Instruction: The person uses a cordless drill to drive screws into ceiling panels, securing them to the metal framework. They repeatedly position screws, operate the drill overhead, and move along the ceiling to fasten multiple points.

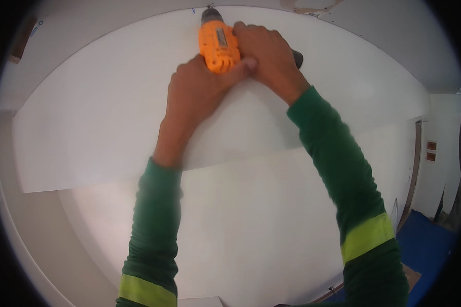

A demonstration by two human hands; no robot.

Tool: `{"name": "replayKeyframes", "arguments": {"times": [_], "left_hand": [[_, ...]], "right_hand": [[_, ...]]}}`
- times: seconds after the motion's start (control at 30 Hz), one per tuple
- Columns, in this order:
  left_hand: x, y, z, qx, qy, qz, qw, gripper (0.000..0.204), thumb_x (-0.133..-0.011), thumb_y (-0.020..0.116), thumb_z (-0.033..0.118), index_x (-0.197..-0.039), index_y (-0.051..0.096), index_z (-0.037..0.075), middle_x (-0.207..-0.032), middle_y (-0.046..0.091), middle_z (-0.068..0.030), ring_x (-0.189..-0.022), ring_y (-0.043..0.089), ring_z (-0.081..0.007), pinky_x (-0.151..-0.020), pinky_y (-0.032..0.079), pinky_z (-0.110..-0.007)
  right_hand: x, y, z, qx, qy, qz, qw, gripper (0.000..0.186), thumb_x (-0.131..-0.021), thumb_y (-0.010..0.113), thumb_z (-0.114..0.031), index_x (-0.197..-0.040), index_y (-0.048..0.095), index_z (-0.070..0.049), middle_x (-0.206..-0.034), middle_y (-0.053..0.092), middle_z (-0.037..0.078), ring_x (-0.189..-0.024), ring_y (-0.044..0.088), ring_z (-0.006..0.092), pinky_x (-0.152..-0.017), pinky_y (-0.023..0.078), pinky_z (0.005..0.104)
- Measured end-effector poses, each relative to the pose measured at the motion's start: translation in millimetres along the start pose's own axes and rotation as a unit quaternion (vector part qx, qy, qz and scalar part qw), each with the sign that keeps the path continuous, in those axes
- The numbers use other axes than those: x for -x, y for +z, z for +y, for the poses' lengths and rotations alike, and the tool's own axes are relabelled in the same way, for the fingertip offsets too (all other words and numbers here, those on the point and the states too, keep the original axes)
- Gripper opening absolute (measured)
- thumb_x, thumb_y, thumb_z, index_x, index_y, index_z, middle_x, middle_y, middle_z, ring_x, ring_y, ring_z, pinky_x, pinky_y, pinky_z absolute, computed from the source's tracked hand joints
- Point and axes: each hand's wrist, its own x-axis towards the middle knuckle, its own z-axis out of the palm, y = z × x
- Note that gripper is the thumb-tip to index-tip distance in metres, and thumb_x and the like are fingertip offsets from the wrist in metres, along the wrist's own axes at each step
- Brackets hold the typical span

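Note:
An orange and black power drill (219,45) is raised high in front of me. Its dark chuck points to the top edge of a large white panel (107,112), where a small dark fitting or bit tip shows, too small to make out. My right hand (269,55) is wrapped round the handle from the right; the handle's black end sticks out past the wrist. From below, my left hand (198,88) holds the rear of the body, thumb stretched toward my right hand. The left fingers are mostly hidden behind the drill.
A grey-white ceiling (138,11) curves above the panel, with a broken brownish patch (312,6) at the top. Below the panel's lower edge is a paler wall (256,225). On the right are a door frame (415,163) and a blue floor covering (427,235).

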Motion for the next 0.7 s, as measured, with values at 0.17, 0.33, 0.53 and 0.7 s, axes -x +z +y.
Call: {"name": "replayKeyframes", "arguments": {"times": [0.17, 0.33, 0.53, 0.7], "left_hand": [[31, -25, 7, -0.067, 0.033, -0.181, 0.981, 0.078, -0.078, 0.089, 0.070, -0.106, 0.074, -0.001, -0.088, 0.074, -0.0113, -0.083, 0.074, -0.0245, -0.080, 0.058, -0.037], [-20, -55, -38, 0.094, 0.210, 0.011, 0.973, 0.039, -0.111, 0.064, 0.032, -0.116, 0.073, -0.005, -0.085, 0.066, -0.0114, -0.083, 0.061, -0.0162, -0.081, 0.054, -0.034], [-97, -25, -6, -0.224, 0.101, 0.167, 0.955, 0.056, -0.103, 0.067, 0.055, -0.117, 0.076, 0.002, -0.095, 0.080, -0.0174, -0.088, 0.078, -0.0332, -0.082, 0.061, -0.045], [-134, -5, -4, -0.255, 0.037, 0.237, 0.937, 0.055, -0.100, 0.068, 0.056, -0.126, 0.078, 0.008, -0.108, 0.082, -0.0167, -0.101, 0.080, -0.0359, -0.090, 0.063, -0.046]], "right_hand": [[45, -12, -8, -0.002, 0.035, -0.054, 0.998, 0.032, -0.091, 0.078, -0.021, -0.112, 0.059, -0.005, -0.095, 0.072, 0.014, -0.089, 0.074, 0.0356, -0.083, 0.055, 0.0472], [51, -30, -10, 0.016, 0.029, -0.048, 0.998, 0.034, -0.091, 0.081, -0.020, -0.114, 0.060, -0.005, -0.092, 0.069, 0.011, -0.085, 0.073, 0.0300, -0.082, 0.054, 0.0440], [81, -33, -15, 0.011, 0.049, -0.020, 0.999, 0.036, -0.089, 0.083, -0.023, -0.112, 0.063, -0.004, -0.087, 0.068, 0.009, -0.081, 0.073, 0.0268, -0.079, 0.054, 0.0443], [84, -42, -11, -0.012, 0.081, -0.040, 0.996, 0.037, -0.087, 0.085, -0.024, -0.110, 0.063, -0.004, -0.086, 0.068, 0.009, -0.080, 0.073, 0.0267, -0.079, 0.054, 0.0439]]}}
